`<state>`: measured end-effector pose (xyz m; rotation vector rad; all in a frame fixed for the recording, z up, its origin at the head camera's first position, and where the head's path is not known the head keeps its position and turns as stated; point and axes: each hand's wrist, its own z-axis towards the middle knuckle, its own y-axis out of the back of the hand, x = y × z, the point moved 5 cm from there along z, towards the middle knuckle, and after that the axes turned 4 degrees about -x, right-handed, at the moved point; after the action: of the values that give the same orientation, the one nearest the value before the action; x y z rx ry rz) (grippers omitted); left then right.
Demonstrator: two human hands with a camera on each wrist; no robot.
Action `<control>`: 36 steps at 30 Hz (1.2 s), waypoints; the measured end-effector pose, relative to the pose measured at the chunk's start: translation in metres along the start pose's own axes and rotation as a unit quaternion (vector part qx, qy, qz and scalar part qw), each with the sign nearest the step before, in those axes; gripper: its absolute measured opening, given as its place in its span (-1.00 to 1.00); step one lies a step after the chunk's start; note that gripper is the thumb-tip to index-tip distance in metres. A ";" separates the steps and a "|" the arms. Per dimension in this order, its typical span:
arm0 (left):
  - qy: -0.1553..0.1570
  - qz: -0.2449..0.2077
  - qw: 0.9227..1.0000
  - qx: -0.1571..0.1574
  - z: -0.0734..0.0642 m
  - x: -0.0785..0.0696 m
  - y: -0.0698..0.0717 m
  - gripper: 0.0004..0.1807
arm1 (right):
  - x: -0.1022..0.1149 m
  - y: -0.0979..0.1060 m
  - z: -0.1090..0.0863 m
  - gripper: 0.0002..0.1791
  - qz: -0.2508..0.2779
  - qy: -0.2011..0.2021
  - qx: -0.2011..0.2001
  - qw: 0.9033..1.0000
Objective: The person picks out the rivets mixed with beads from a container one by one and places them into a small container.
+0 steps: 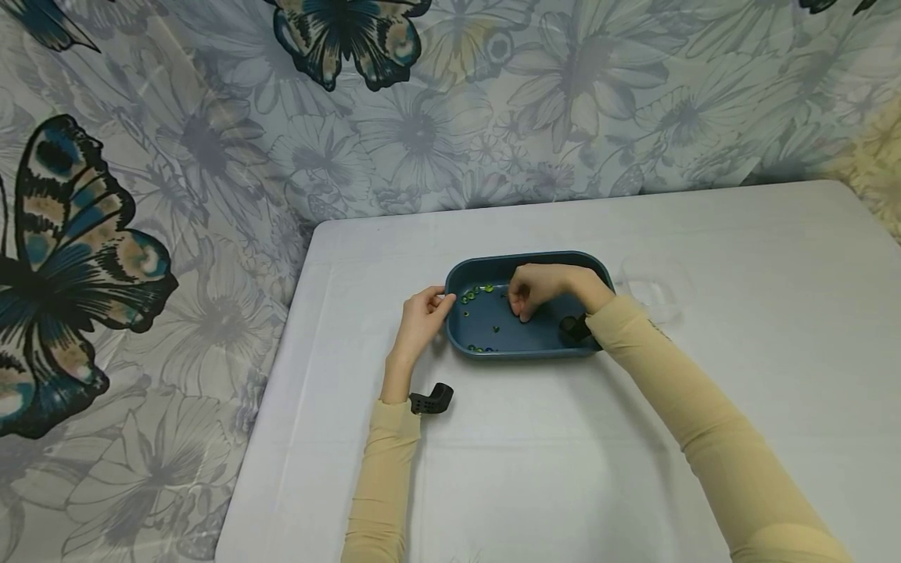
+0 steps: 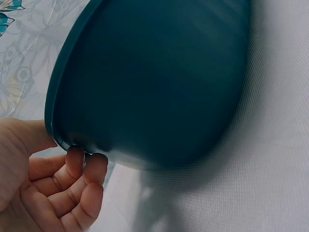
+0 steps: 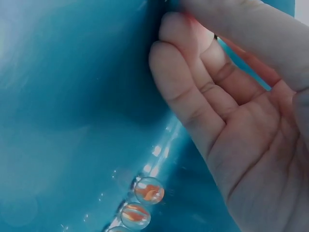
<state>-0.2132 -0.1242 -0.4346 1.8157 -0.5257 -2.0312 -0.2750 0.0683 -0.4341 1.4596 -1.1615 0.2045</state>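
A dark blue plastic tub (image 1: 521, 358) with rounded corners stands on the table. My left hand (image 1: 425, 313) grips its left end, thumb over the rim and fingers curled beneath it; the left wrist view shows this hand (image 2: 58, 179) against the tub's outer wall (image 2: 154, 87). Inside the tub is my right hand (image 1: 545, 289), fingers bent down toward the floor. Several small glass marbles (image 1: 489, 288), green and yellow, lie in the left part. In the right wrist view, an orange-swirled marble (image 3: 149, 190) lies below my right hand (image 3: 231, 111); I cannot tell whether its hidden fingertips pinch a marble.
A clear, see-through container (image 1: 655, 289) stands just right of the tub, near my right forearm. A white cloth covers the table (image 1: 507, 469). Behind it hangs a grey floral curtain (image 1: 422, 141) with butterflies. Each wrist carries a black camera mount (image 1: 432, 399).
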 end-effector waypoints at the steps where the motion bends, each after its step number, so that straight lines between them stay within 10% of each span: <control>1: 0.000 0.000 1.000 0.000 0.000 0.000 0.000 -0.64 | -0.001 0.000 0.000 -0.91 0.003 -0.001 -0.001 1.000; 36: 0.001 -0.005 1.000 -0.001 -0.001 0.000 0.000 -0.61 | -0.007 0.009 -0.013 -0.88 0.105 -0.058 -0.074 0.990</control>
<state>-0.2120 -0.1241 -0.4347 1.8226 -0.5155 -2.0348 -0.2794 0.0844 -0.4295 1.2317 -1.3963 0.1751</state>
